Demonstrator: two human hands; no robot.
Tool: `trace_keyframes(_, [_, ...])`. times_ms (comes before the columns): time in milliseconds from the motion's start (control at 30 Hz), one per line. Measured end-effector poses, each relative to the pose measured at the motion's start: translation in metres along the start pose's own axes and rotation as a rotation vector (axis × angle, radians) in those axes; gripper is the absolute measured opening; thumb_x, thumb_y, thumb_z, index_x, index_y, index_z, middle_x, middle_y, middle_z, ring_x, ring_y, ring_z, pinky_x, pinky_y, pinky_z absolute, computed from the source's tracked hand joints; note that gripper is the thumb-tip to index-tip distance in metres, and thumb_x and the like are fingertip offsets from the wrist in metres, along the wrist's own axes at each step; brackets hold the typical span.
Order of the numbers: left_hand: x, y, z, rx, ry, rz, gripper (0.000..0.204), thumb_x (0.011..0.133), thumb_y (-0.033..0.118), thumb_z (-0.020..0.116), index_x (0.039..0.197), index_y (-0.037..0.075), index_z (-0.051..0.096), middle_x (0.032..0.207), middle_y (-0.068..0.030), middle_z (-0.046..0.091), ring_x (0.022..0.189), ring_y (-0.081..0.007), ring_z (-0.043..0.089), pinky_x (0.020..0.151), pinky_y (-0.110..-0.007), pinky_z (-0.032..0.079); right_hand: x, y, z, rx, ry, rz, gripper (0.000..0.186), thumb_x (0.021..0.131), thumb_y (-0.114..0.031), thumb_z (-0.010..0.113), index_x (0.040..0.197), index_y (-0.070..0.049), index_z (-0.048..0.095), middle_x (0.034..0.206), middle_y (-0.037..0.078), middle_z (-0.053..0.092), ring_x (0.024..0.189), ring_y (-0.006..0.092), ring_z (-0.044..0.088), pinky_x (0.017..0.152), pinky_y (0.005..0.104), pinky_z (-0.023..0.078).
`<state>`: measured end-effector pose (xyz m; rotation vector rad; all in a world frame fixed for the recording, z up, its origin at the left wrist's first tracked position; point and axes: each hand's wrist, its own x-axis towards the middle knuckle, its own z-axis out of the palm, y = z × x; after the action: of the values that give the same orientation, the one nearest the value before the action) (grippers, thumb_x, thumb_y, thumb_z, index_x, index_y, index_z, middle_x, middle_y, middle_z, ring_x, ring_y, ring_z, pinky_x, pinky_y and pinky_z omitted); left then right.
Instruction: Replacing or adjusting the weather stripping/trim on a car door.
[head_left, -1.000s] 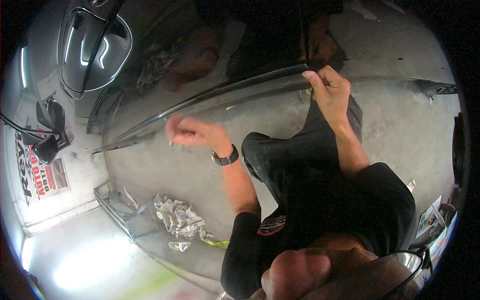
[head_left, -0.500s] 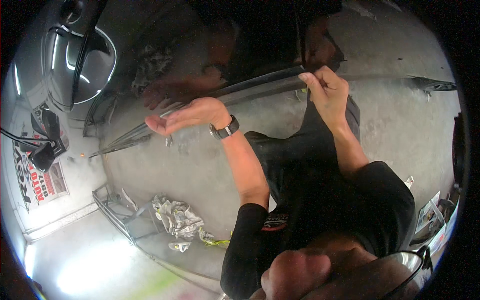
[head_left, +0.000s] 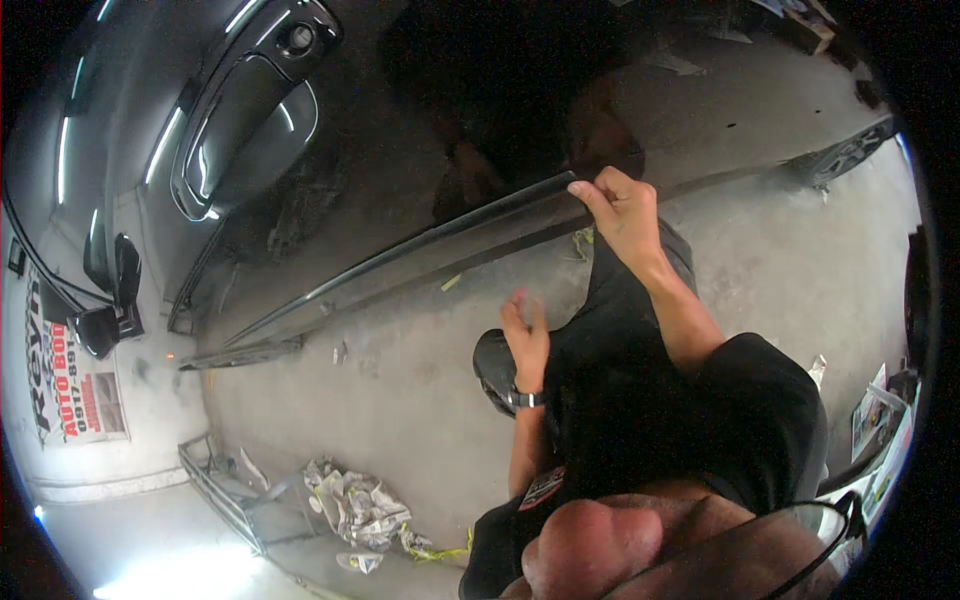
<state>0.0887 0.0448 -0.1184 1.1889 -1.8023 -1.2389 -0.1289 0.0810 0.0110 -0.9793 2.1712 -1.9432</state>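
Note:
A long black trim strip (head_left: 400, 248) runs along the lower part of a glossy black car door (head_left: 370, 150). At its near end, my right hand (head_left: 628, 215) is closed, with thumb and fingers pinching the strip's tip. My left hand (head_left: 526, 338), wearing a wristwatch, hangs below the strip beside my bent knee. Its fingers are apart and a little blurred, and nothing shows in them. The dark paint mirrors my arms and body. Up and to the left is the door handle (head_left: 240, 125) with a round lock above it.
A car wheel (head_left: 850, 150) is at the far right. Crumpled newspaper (head_left: 355, 500) and a metal frame (head_left: 220, 490) lie on the concrete floor (head_left: 400, 400) at the lower left. Side mirrors (head_left: 105, 325) and a printed banner (head_left: 85, 385) stand at the left, papers (head_left: 875, 415) at the right.
My left hand has moved away from the strip, down and to the right toward my knee. My right hand stays at the strip's end. The view has shifted, showing more of the door handle.

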Motion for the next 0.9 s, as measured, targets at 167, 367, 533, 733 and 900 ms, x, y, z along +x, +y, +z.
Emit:
trace_keyframes(167, [-0.062, -0.047, -0.025, 0.713, 0.172, 0.093, 0.061, 0.079, 0.039, 0.073, 0.125, 0.005, 0.051, 0.13, -0.0312, 0.043, 0.123, -0.0486, 0.036, 0.098, -0.057, 0.031, 0.001, -0.009, -0.004, -0.12, -0.036, -0.035, 0.035, 0.081, -0.02, 0.076, 0.064, 0.001, 0.053, 0.048, 0.007, 0.041, 0.047, 0.0099, 0.032, 0.042, 0.0288, 0.032])
trace_keyframes(367, [-0.094, -0.04, -0.049, 0.65, 0.297, -0.278, 0.103, 0.07, 0.056, 0.076, 0.143, 0.001, 0.029, 0.142, -0.0387, 0.023, 0.131, -0.0527, 0.026, 0.104, -0.062, 0.024, 0.006, -0.005, -0.006, -0.155, -0.04, -0.064, 0.031, 0.081, -0.017, 0.076, 0.066, 0.001, 0.055, 0.051, 0.006, 0.043, 0.051, 0.0067, 0.035, 0.044, 0.0282, 0.033])
trace_keyframes(533, [-0.124, 0.02, -0.062, 0.82, 0.341, -0.318, 0.1, 0.069, 0.055, 0.078, 0.143, 0.005, 0.032, 0.142, -0.036, 0.026, 0.128, -0.0506, 0.033, 0.102, -0.057, 0.032, 0.01, -0.009, -0.005, -0.28, -0.174, 0.064, 0.03, 0.082, -0.016, 0.074, 0.068, 0.003, 0.055, 0.055, 0.01, 0.048, 0.05, 0.0111, 0.038, 0.046, 0.0306, 0.036])
trace_keyframes(733, [-0.122, 0.072, -0.088, 0.646, 0.237, -0.499, 0.084, 0.07, 0.05, 0.079, 0.133, 0.006, 0.044, 0.131, -0.0336, 0.04, 0.12, -0.0486, 0.041, 0.095, -0.055, 0.04, 0.021, -0.039, -0.013, -0.488, -0.235, 0.077, 0.033, 0.083, -0.02, 0.073, 0.067, 0.001, 0.054, 0.057, 0.018, 0.05, 0.045, 0.0267, 0.039, 0.045, 0.0356, 0.037])
trace_keyframes(900, [-0.135, 0.11, -0.088, 0.607, 0.111, -0.64, 0.083, 0.069, 0.051, 0.078, 0.131, 0.007, 0.046, 0.126, -0.0305, 0.044, 0.114, -0.0476, 0.046, 0.094, -0.055, 0.041, 0.026, -0.053, -0.015, -0.548, -0.317, 0.122, 0.037, 0.084, -0.025, 0.071, 0.065, 0.0, 0.051, 0.056, 0.02, 0.049, 0.046, 0.0347, 0.043, 0.045, 0.0383, 0.038])
